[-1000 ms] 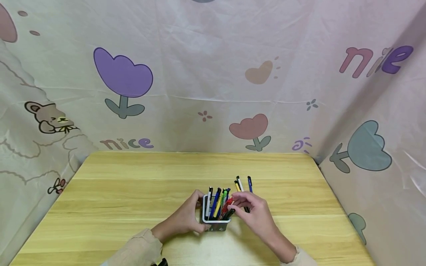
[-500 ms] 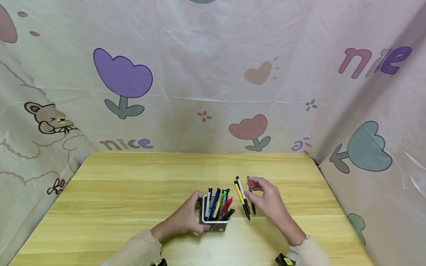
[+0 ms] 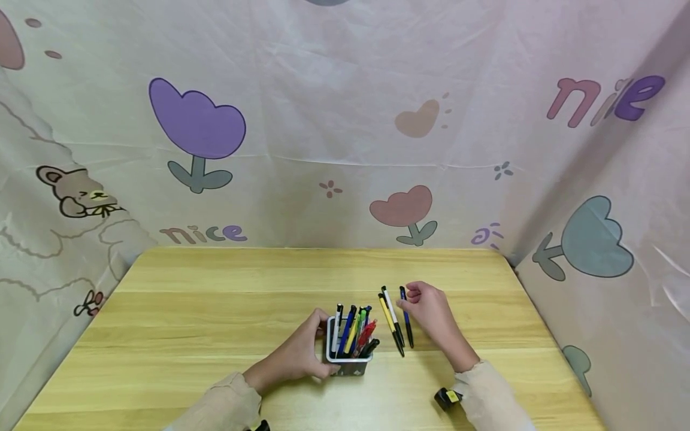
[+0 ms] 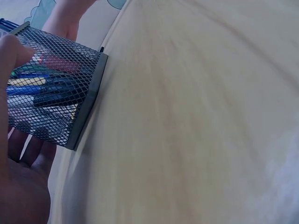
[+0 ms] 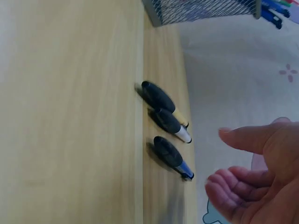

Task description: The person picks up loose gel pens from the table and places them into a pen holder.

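Observation:
My left hand (image 3: 293, 359) grips a black mesh pen holder (image 3: 350, 369) from its left side, thumb in front. Several pens stand in it, among them a red pen (image 3: 366, 333) and a green one (image 3: 363, 320). In the left wrist view the mesh wall (image 4: 60, 93) shows pens inside. To the right, a blue pen (image 3: 407, 326), a white pen (image 3: 389, 302) and a yellow pen (image 3: 387, 312) lie on the table. My right hand (image 3: 431, 308) hovers beside the blue pen. The right wrist view shows a gap between thumb and bent fingers (image 5: 233, 186), with nothing held.
The wood-grain table (image 3: 215, 311) extends left and behind the holder. A printed curtain (image 3: 302, 120) hangs along the back and both sides. A black device with a yellow patch (image 3: 447, 398) sits at my right wrist.
My right hand has left the red pen at the holder and moved right to the blue pen. The left hand and holder have stayed in place.

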`<state>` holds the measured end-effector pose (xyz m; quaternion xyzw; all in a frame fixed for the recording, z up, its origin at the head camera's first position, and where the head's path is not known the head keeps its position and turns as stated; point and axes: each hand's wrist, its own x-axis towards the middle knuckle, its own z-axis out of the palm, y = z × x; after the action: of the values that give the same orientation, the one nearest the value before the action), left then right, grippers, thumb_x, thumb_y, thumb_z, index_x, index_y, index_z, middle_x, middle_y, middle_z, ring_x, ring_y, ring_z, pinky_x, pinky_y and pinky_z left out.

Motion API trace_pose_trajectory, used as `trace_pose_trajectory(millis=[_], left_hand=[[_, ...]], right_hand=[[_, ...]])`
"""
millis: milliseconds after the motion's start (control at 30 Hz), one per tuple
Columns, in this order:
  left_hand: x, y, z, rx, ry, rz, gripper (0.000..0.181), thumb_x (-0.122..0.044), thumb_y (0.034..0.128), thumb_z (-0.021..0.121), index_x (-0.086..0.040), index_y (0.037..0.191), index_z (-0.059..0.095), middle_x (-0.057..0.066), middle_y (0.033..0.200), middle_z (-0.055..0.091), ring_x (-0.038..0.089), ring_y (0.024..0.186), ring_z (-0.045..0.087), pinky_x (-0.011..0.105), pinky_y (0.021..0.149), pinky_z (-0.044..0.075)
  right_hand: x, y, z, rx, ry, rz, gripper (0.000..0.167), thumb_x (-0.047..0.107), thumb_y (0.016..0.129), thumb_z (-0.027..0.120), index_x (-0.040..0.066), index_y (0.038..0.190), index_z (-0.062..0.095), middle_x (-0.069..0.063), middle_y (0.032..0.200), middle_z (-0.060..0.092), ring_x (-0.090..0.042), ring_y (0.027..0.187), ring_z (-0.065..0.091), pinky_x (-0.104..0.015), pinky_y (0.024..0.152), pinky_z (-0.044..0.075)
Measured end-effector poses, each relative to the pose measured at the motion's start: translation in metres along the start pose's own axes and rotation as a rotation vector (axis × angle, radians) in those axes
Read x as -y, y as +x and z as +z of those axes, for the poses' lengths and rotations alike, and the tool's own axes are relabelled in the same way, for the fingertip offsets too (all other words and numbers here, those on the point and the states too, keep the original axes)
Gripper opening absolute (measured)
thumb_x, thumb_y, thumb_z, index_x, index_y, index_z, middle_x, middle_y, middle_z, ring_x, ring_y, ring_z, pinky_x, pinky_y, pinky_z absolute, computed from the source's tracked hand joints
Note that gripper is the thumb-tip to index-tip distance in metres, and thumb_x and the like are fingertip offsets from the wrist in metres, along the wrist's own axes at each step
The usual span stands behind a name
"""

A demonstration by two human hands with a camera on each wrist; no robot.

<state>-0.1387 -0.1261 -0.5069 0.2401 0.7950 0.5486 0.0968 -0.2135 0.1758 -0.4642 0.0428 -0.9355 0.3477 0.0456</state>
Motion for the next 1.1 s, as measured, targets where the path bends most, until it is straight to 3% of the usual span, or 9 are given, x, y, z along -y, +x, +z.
trace_pose_trajectory(millis=[200, 400, 567, 800, 1100], left_hand=[[-0.001, -0.001, 0.000, -0.008, 0.014, 0.006, 0.073, -0.011, 0.0682, 0.091, -0.013, 0.124, 0.043, 0.004, 0.125, 0.058, 0.015, 0.114, 0.057, 0.028, 0.109, 0.053], [0.000, -0.002, 0.001, -0.003, 0.021, 0.037, 0.074, -0.010, 0.0684, 0.090, -0.013, 0.125, 0.043, 0.005, 0.126, 0.058, 0.014, 0.114, 0.058, 0.029, 0.109, 0.053], [-0.001, -0.001, 0.001, -0.001, 0.013, 0.029, 0.074, -0.010, 0.0684, 0.090, -0.013, 0.125, 0.043, 0.008, 0.127, 0.059, 0.015, 0.114, 0.058, 0.029, 0.110, 0.053], [-0.002, -0.001, 0.000, -0.003, 0.012, 0.031, 0.074, -0.010, 0.0684, 0.090, -0.012, 0.125, 0.042, 0.009, 0.127, 0.058, 0.015, 0.115, 0.059, 0.028, 0.109, 0.053], [-0.002, -0.001, 0.000, 0.004, 0.004, 0.009, 0.075, -0.010, 0.0696, 0.090, -0.011, 0.127, 0.042, 0.009, 0.128, 0.057, 0.016, 0.114, 0.060, 0.026, 0.106, 0.055]], right_hand=[[-0.003, 0.009, 0.007, 0.038, -0.130, 0.082, 0.048, 0.027, 0.082, 0.087, -0.005, 0.114, 0.072, -0.015, 0.101, 0.077, -0.024, 0.088, 0.073, -0.042, 0.081, 0.064], [-0.002, 0.014, 0.012, 0.081, -0.152, 0.159, 0.054, 0.028, 0.080, 0.089, -0.007, 0.116, 0.071, -0.023, 0.109, 0.076, -0.020, 0.079, 0.066, -0.040, 0.077, 0.062], [-0.003, 0.018, 0.014, 0.091, -0.154, 0.188, 0.051, 0.026, 0.082, 0.088, -0.008, 0.116, 0.072, -0.027, 0.118, 0.073, -0.023, 0.084, 0.067, -0.043, 0.080, 0.063], [-0.005, 0.024, 0.011, 0.127, -0.154, 0.197, 0.023, 0.022, 0.084, 0.086, 0.002, 0.093, 0.079, -0.013, 0.095, 0.078, -0.020, 0.078, 0.068, -0.035, 0.069, 0.059], [-0.009, 0.028, 0.007, 0.170, -0.138, 0.209, 0.014, 0.016, 0.085, 0.080, 0.009, 0.073, 0.076, -0.002, 0.069, 0.070, -0.011, 0.055, 0.056, -0.021, 0.049, 0.043]])
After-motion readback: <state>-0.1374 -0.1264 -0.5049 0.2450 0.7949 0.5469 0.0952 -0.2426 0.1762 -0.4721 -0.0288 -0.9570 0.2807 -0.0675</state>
